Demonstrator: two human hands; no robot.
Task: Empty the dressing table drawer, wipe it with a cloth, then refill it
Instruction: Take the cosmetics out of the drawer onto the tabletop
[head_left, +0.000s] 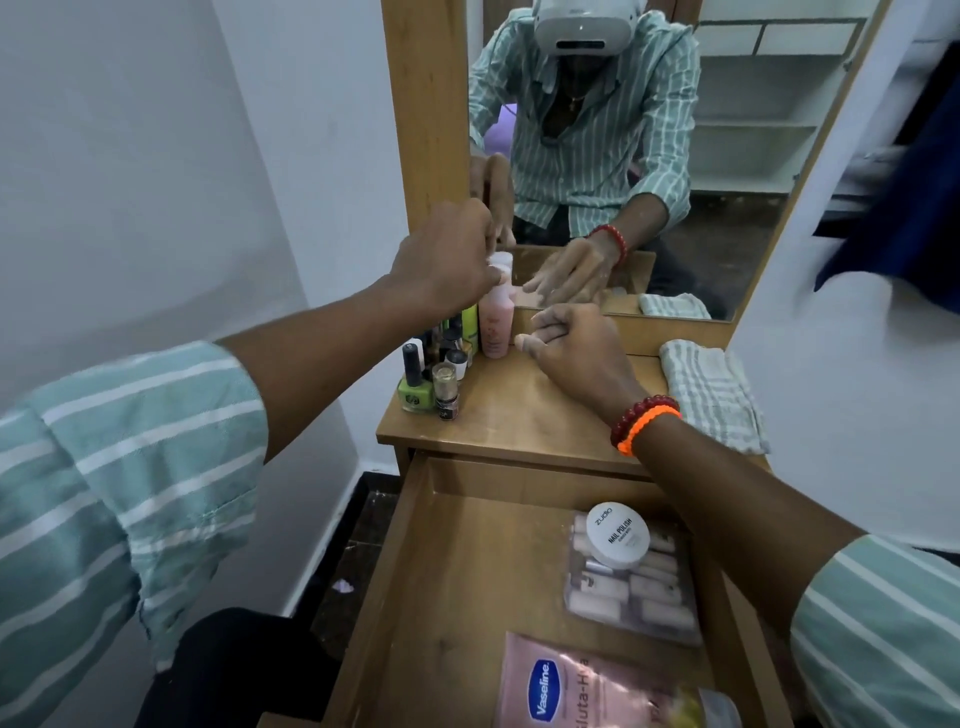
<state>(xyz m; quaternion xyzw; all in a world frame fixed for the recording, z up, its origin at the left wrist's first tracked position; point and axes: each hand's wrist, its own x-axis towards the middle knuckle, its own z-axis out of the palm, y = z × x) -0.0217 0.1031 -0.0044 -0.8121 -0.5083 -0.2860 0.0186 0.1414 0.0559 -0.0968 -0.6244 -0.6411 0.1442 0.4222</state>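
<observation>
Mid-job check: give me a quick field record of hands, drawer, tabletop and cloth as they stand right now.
left hand: grips the cap of the pink bottle standing on the tabletop
right hand: fingers curled, holding nothing visible
drawer: open; holds white nail polish tub, clear packet, Vaseline sachet
tabletop left: nail polish bottles
cloth: folded, tabletop right, untouched

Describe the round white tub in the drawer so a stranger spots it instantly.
Start at the open wooden drawer below the tabletop. Along its right side lies a clear pack of false nails; the round white tub sits on it. Only it reads "NAIL POLISH" on its lid.
</observation>
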